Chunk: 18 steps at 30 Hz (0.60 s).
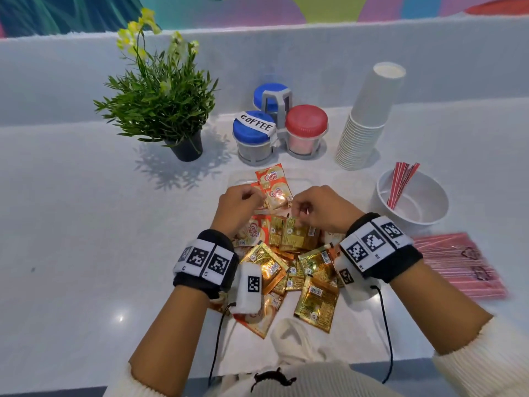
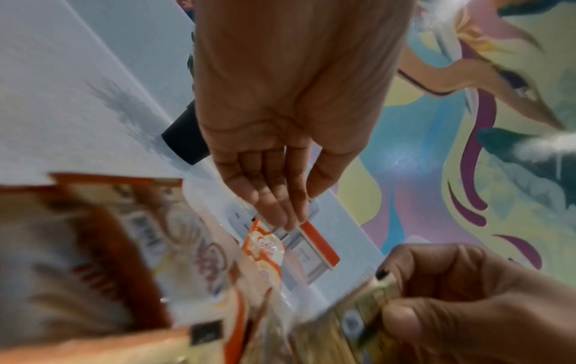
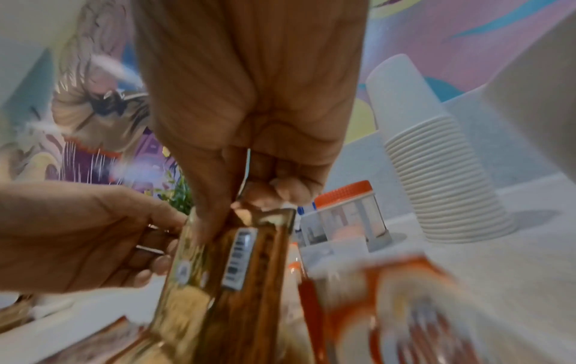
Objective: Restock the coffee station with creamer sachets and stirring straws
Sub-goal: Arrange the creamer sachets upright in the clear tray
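Gold foil and orange-and-cream print cover the creamer sachets (image 1: pixel 289 262), flat crinkled rectangles heaped on the white counter (image 1: pixel 71 239) under and between both wrists. The right hand (image 1: pixel 323 209) curls its thumb and fingers round a gold sachet (image 3: pixel 218 266), barcode side showing, at the top of the heap. The left hand (image 1: pixel 239 206) is just beside it, fingers bent; the right wrist view shows them touching the edge of the same gold strip, though whether they truly grip it I cannot tell. In the left wrist view its fingers look nearly straight above an orange-edged packet (image 2: pixel 265 248).

Just beyond the knuckles, two joined orange sachets (image 1: pixel 273 186) stand up from a clear, shallow plastic tray (image 1: pixel 303 184). To the right of the right hand sits a round white bowl (image 1: pixel 429 216) with thin red-and-white stirring straws (image 1: pixel 400 184) leaning against its rim. Nearer, beside the right wrist, lies a flat pink pack of more straws (image 1: pixel 461 267).

Farther out from the hands, a grey caddy holds three clear jars: two blue-lidded (image 1: pixel 252 126), one taped with a "COFFEE" label, and one with a red lid (image 1: pixel 306 120). A ribbed stack of white paper cups (image 1: pixel 366 121) stands to their right, a spiky green potted plant (image 1: pixel 160 101) in a black pot to their left.
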{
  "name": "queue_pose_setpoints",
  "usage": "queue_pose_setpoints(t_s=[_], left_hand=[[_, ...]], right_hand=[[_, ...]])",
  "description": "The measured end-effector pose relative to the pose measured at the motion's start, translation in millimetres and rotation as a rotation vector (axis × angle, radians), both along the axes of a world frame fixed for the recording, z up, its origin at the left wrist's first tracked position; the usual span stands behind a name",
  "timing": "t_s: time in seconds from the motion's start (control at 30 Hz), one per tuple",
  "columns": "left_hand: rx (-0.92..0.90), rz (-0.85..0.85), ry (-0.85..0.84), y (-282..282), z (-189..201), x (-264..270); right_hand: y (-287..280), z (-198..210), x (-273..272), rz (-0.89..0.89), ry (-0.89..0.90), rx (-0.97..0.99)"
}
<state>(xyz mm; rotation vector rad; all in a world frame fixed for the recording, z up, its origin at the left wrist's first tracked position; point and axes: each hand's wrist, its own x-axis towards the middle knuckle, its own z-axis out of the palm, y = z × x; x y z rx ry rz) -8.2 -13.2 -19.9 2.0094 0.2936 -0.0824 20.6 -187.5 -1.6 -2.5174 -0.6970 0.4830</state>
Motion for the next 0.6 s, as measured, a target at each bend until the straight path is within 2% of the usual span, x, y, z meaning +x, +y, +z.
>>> queue_pose_setpoints(t_s=[0.07,0.23,0.33,0.43,0.5,0.6], left_hand=[[-0.069,0.05,0.016,-0.7,7.8,-1.0],[-0.354,0.01,0.282,-10.1,29.2,-2.2],[-0.497,-0.011,0.247,-14.9,31.7,-4.7],[-0.519,0.1,0.152,-15.3,26.7,-3.8],[-0.475,0.142,0.121,-12.8,21.8,-2.9],[-0.413,0.113,0.102,-9.9,17.3,-5.9]], right_hand=[[-3.1,9.2,0.9,-0.06,-0.037,0.127],[-1.1,20.7,-3.3,-0.223,-0.088,0.516],[3.1,18.2,-8.7,-0.217,-0.043,0.643],[5.6,9.3,-13.3,-0.176,-0.018,0.591],[4.3,3.4,-13.2,-0.181,-0.032,0.445],[1.7,-3.4,-11.4,-0.164,-0.019,0.148]])
